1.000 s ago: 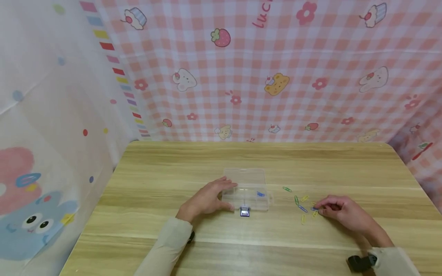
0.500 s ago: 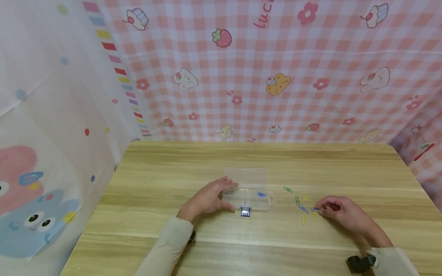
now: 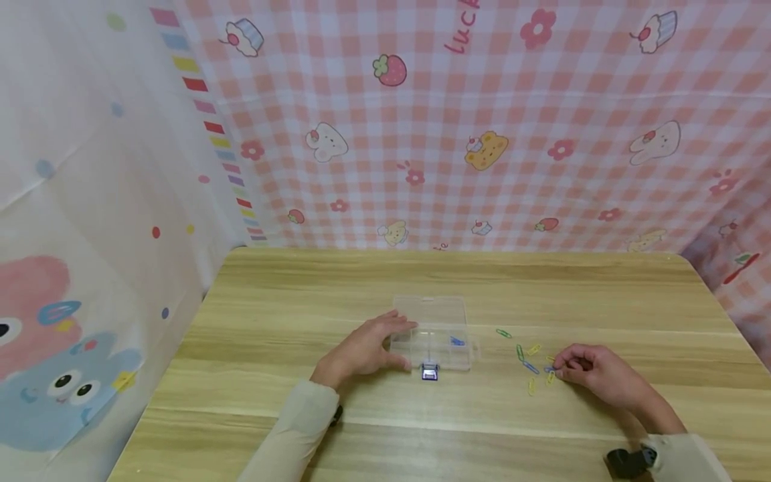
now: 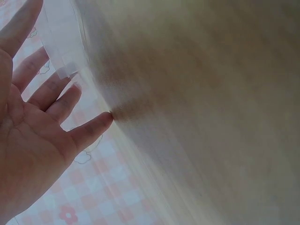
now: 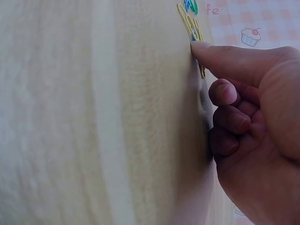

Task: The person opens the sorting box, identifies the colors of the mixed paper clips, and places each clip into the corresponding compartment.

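Note:
A clear plastic compartment box (image 3: 440,358) lies with its lid raised back, and blue paper clips (image 3: 457,341) sit in one right-hand compartment. My left hand (image 3: 370,345) rests at the box's left end, fingers spread along the back and thumb at the front corner. In the left wrist view its fingers are loosely straight, the little fingertip at the tabletop. To the right, my right hand (image 3: 596,371) pinches a blue paper clip (image 3: 549,369) by one end, low at the table. Yellow paper clips (image 5: 199,35) overlap the thumb tip in the right wrist view; the other fingers are curled.
Between box and right hand lie loose paper clips: a green one (image 3: 503,333), a yellow one (image 3: 531,386) and a blue one (image 3: 531,367), among others. A dark blue latch (image 3: 430,372) juts from the box front. A checked cloth (image 3: 361,167) hangs behind the wooden table (image 3: 289,288).
The head view has shifted slightly. Both hands stay in nearly the same place, the left at the box and the right at the blue paper clip.

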`<state>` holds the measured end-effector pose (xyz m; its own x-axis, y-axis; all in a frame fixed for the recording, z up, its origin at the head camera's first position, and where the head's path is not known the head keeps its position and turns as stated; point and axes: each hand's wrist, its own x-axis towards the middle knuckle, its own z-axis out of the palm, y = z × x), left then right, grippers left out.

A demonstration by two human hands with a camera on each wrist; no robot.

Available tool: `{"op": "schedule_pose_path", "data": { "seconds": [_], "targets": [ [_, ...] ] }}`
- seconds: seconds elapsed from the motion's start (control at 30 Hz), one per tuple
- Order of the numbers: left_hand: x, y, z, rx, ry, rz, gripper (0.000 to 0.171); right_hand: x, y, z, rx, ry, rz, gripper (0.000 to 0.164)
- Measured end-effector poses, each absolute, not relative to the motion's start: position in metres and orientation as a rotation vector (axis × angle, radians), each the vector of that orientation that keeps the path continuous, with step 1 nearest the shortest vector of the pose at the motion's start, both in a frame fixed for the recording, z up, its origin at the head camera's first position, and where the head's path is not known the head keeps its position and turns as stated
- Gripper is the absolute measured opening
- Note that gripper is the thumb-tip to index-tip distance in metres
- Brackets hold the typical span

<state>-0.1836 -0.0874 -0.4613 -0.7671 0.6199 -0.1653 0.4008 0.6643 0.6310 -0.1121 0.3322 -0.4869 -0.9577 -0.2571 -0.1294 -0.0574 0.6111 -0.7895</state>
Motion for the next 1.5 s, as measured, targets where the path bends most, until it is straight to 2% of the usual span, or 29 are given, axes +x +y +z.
{"op": "schedule_pose_path", "data": {
  "seconds": [0.83,1.23,1.5],
  "targets": [
    [-0.182,-0.086,-0.46,0.828,2.523,0.802,0.07,-0.105,0.336,-0.485,-0.229,2.712,-1.296,0.007],
    [-0.183,-0.086,-0.461,0.812,2.534,0.794,0.071,-0.109,0.331,-0.482,-0.099,2.724,-1.24,0.012],
    [-0.183,-0.088,-0.463,0.794,2.532,0.802,0.071,-0.118,0.319,-0.473,-0.109,2.746,-1.221,0.016]
  ]
}}
